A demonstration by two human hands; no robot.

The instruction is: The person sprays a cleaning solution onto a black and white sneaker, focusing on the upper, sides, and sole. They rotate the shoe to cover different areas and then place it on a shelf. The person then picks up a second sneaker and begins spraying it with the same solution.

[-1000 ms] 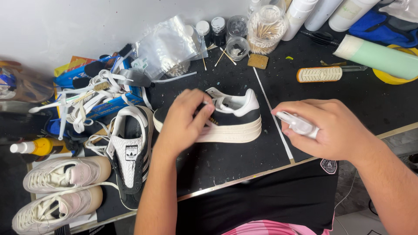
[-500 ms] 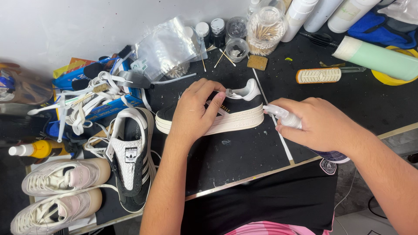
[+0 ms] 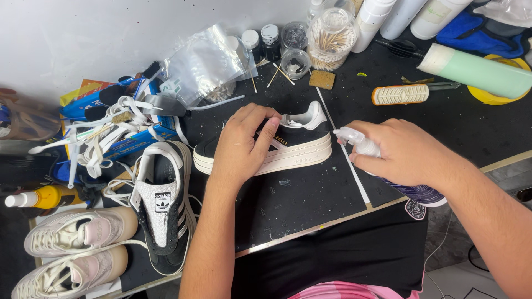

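At the centre of the black worktop (image 3: 310,194) lies a black sneaker with a cream sole (image 3: 293,149), on its side, heel toward 2 o'clock. The left hand (image 3: 244,147) presses down on its upper, fingers curled over the collar. At 3 o'clock of the shoe, the right hand (image 3: 407,152) grips a small spray bottle (image 3: 357,141), nozzle aimed at the heel, just beside it. At 9 o'clock stands a second black sneaker (image 3: 163,210); at 8 o'clock, two pinkish-white sneakers (image 3: 72,249). At 12 o'clock sits a jar of cotton swabs (image 3: 332,33).
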